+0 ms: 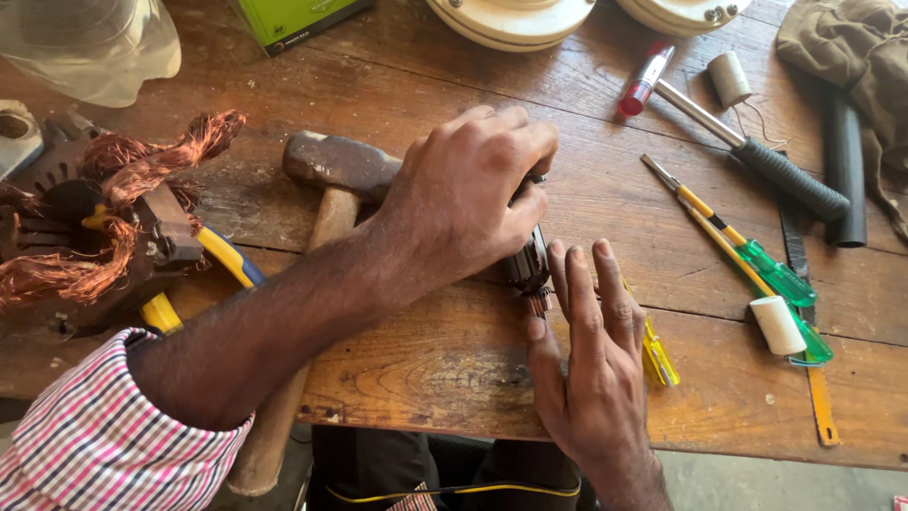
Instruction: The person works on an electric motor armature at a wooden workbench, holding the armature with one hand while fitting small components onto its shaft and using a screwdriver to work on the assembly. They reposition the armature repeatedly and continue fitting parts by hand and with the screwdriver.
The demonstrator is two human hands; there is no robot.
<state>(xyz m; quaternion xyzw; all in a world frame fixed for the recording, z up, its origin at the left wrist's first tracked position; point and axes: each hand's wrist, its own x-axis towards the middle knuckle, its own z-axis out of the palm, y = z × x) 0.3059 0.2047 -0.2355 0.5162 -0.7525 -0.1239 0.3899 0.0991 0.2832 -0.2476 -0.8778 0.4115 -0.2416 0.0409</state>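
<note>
A small dark cylindrical motor rotor with a copper-coloured end (530, 270) stands near the middle of the frame on the worn wooden workbench (445, 364), mostly hidden under the left hand (468, 199), whose fingers curl down over its top and clasp it tightly. The right hand (591, 360) comes up from the lower edge of the frame and lies flat and spread on the bench, its thumb and forefinger touching the rotor's lower copper end without closing on anything. Just right of that hand, partly under its fingers, lies a yellow-handled screwdriver (657, 355). Left of the rotor, passing under the left forearm, rests a heavy hammer with a rusty steel head and wooden handle (331, 175), the handle running down past the bench's front edge. Further left sits a dark stator with tangled copper winding wire (104, 208), with yellow and blue plier handles (227, 255) showing beneath it. To the right lie two green-handled screwdrivers with yellow shafts (766, 274), a small white cylinder (777, 325) on top of them, and a thin hacksaw blade (815, 378) near the right edge. In the upper right are a black-handled metal tool (766, 161), a red-capped marker (645, 80), a spool of pale thread (729, 79), a black tube (845, 170) and an olive cloth (851, 47). A green box (293, 19) and a clear plastic cover (90, 47) lie along the top left.
</note>
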